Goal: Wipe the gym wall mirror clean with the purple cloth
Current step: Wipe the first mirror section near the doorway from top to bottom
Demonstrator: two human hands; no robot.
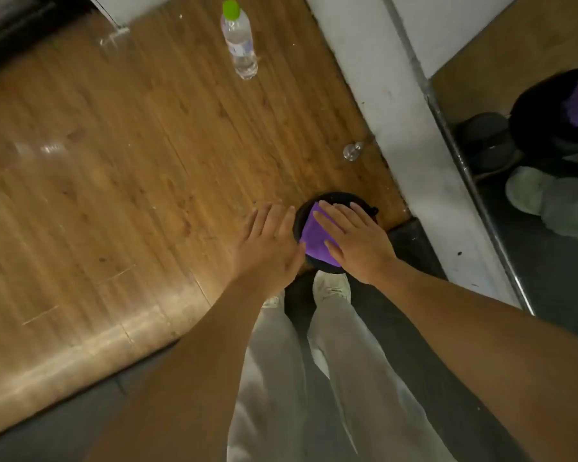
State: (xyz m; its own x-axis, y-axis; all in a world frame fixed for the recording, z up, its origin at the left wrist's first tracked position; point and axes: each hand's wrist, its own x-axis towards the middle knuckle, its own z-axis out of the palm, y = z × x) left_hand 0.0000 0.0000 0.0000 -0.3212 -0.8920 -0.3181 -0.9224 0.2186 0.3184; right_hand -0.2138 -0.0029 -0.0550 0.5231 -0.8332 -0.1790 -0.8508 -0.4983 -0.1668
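Observation:
A folded purple cloth (316,238) lies on a round black object (334,198) on the wooden floor, close to the wall. My right hand (354,240) lies flat on the cloth with its fingers straight. My left hand (267,245) hovers just left of the cloth, fingers straight and spread, at the black object's left edge. The wall mirror (528,78) fills the right side; it reflects the cloth, the black object and my shoes.
A clear water bottle (239,41) with a green cap stands on the wooden floor further away. A small shiny metal stop (352,151) sits near the white wall base (411,135). Dark matting (414,241) lies under my feet.

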